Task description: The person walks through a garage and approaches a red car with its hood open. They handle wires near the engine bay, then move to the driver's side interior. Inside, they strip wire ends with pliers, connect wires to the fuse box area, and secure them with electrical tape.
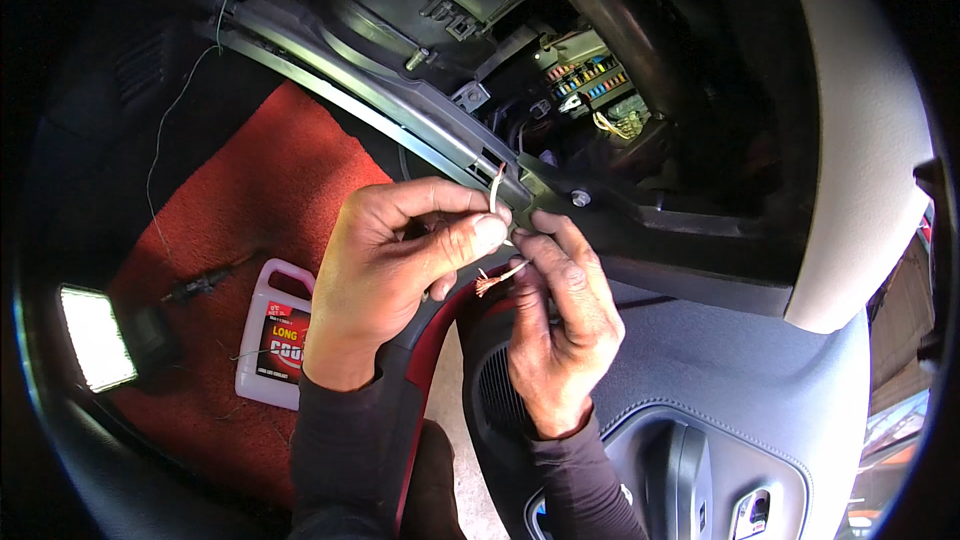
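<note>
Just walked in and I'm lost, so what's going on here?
A person's bare hands are at work beside an open car door. The left hand pinches a thin white wire, its copper tip up. Close by, the right hand pinches a wire end with splayed copper strands. I can't tell if it's one wire or two. Farther in, a fuse box is exposed; a jug is on the red mat.

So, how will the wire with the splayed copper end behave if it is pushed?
The wire is probably light, being thin. Its bare strands look fine and splayed, so they would likely bend or spread easily.
</note>
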